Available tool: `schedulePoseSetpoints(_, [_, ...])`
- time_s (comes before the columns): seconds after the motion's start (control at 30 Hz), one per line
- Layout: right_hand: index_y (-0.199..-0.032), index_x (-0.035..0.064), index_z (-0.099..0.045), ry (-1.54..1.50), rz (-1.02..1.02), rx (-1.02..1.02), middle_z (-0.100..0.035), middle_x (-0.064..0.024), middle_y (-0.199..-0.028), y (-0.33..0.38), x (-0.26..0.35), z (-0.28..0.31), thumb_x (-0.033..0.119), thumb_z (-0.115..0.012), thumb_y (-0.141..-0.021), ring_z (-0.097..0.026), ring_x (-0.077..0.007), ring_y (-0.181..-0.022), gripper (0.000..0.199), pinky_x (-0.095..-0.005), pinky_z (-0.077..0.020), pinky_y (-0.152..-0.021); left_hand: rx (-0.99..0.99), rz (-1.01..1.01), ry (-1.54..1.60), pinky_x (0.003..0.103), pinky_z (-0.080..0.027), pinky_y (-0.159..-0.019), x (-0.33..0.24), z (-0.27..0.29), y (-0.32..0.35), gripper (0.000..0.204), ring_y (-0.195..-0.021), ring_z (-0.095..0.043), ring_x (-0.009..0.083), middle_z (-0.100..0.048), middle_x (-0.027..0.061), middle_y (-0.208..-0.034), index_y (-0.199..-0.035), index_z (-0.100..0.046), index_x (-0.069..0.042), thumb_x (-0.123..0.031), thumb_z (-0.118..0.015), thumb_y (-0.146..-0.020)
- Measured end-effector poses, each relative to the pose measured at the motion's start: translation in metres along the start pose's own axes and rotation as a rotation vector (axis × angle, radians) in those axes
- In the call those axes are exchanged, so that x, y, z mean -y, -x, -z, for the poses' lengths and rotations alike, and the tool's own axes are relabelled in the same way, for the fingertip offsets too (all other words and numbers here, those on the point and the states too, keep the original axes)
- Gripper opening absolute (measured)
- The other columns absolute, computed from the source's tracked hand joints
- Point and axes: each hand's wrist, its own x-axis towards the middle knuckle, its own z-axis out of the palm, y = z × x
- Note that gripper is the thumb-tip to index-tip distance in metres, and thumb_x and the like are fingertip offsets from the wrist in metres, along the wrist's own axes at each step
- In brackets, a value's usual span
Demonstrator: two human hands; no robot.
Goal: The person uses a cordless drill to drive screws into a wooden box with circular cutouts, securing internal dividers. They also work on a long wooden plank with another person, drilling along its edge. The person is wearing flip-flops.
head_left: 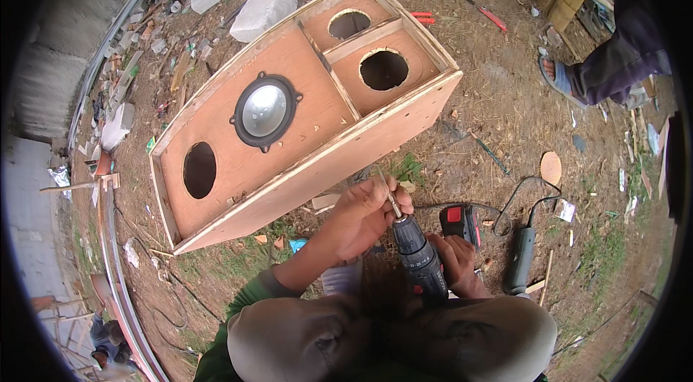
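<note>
My right hand (456, 261) grips the handle of a black and red cordless drill (420, 258) that points up and away from me. My left hand (367, 214) is closed around the drill's chuck and the thin metal bit (390, 194) sticking out of it. Just beyond the bit lies a plywood speaker box (375, 140) on its back, with a silver-coned speaker (264, 111) mounted in its face and three open round holes. My knees fill the bottom of the view.
A grey corded power tool (520, 258) lies on the dirt to my right. A round wooden cutout (551, 167) rests past it. Another person's sandalled foot (559, 77) stands at upper right. White blocks (262, 12) and rubble lie behind the box.
</note>
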Motion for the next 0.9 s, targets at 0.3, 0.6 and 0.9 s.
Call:
schedulePoseSetpoints(0.3, [-0.132,-0.0083,-0.065,-0.04,0.108,-0.079,-0.056,-0.0051,-0.074,-0.007,-0.008,0.012,0.016,-0.072,-0.085,-0.061,-0.0223,-0.061,0.054,-0.0369,-0.0489,-0.054,-0.1,0.238,-0.955,0.033,-0.059,-0.087,-0.112,-0.079,0.002,0.024,-0.1,-0.074,0.0189,-0.076,0.0111,-0.111,-0.121,-0.07,0.0,-0.021,-0.069,-0.11])
schedulePoseSetpoints(0.6, [-0.133,-0.008,-0.064,-0.182,0.093,-0.017,-0.059,-0.0065,-0.076,-0.022,-0.02,0.005,0.016,-0.07,-0.09,-0.062,-0.0234,-0.062,0.049,-0.038,-0.0505,-0.054,-0.795,-0.049,-1.937,0.045,-0.046,-0.053,-0.154,-0.053,-0.094,0.064,-0.046,-0.053,0.0322,-0.053,0.0198,-0.051,-0.059,-0.057,0.006,-0.041,-0.072,-0.101])
schedulePoseSetpoints(0.9, [-0.13,-0.0065,-0.066,-0.223,0.068,-0.008,-0.064,-0.0091,-0.079,-0.037,-0.029,0.007,0.017,-0.074,-0.089,-0.067,-0.0268,-0.066,0.047,-0.0398,-0.0528,-0.057,-0.831,-0.088,-1.983,0.052,-0.052,-0.056,-0.144,-0.047,-0.104,0.05,-0.054,-0.063,0.0477,-0.055,0.0294,-0.056,-0.062,-0.064,0.008,-0.031,-0.072,-0.092])
